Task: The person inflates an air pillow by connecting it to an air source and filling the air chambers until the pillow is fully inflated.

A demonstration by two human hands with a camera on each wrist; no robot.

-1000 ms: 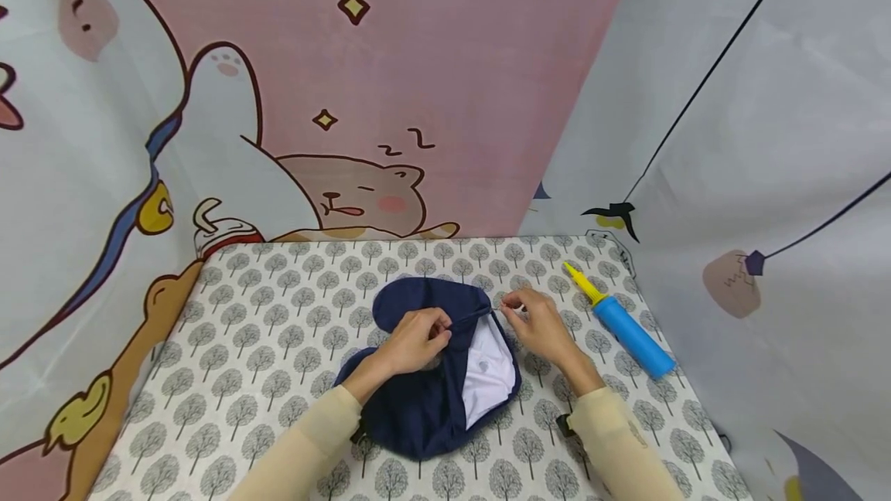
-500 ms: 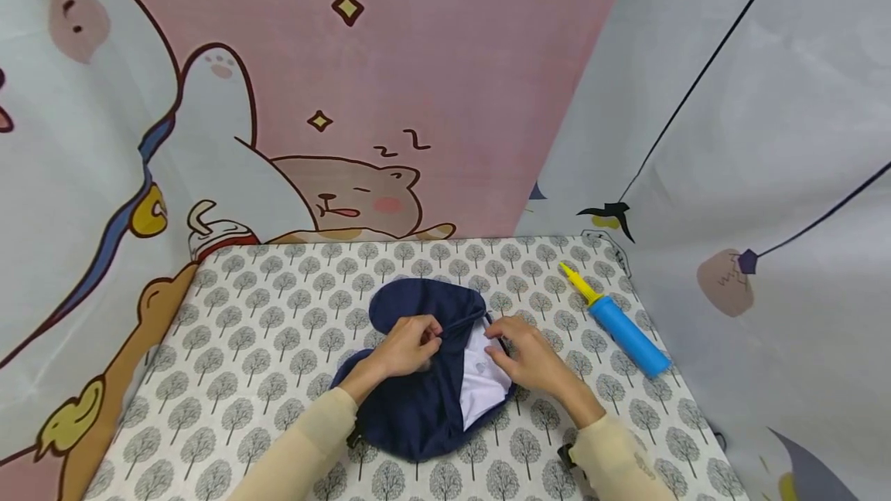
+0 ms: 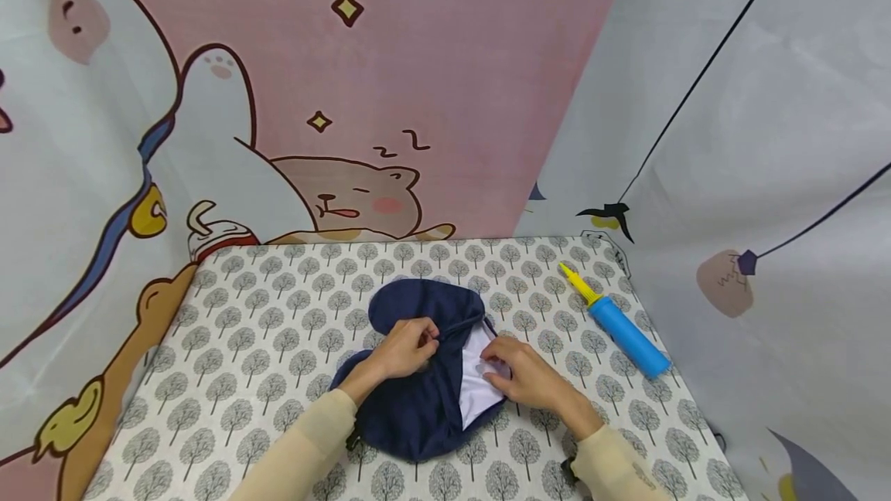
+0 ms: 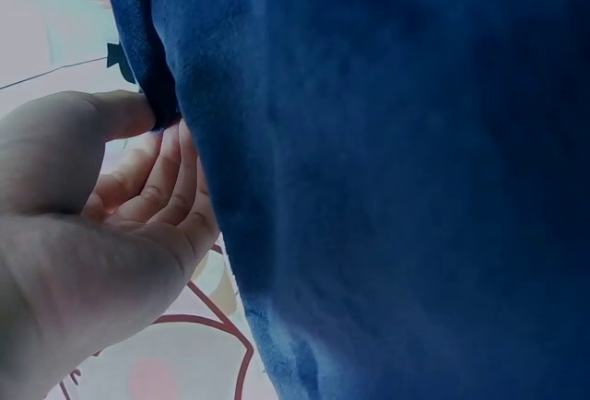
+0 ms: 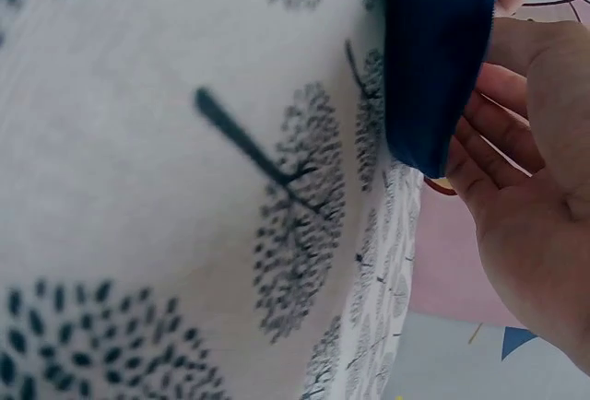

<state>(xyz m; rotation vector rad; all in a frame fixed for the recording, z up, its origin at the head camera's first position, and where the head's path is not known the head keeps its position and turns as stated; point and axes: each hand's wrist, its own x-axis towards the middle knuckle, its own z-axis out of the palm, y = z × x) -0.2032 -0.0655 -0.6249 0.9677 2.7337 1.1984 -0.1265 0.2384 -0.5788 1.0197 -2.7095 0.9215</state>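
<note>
The navy fabric piece (image 3: pixel 418 408) lies near the middle of the table (image 3: pixel 264 315), its white lining (image 3: pixel 473 381) exposed toward the right edge. The left hand (image 3: pixel 404 348) pinches a fold of the navy cloth between thumb and fingers; the right hand (image 3: pixel 532 377) rests at the lining, its fingers bent, though whether its grip pinches I cannot tell. Patterned surface stretches widely to the left edge, less to the far edge. Near the right edge, a blue-and-yellow pump (image 3: pixel 629 337) slants, nozzle toward the far edge.
</note>
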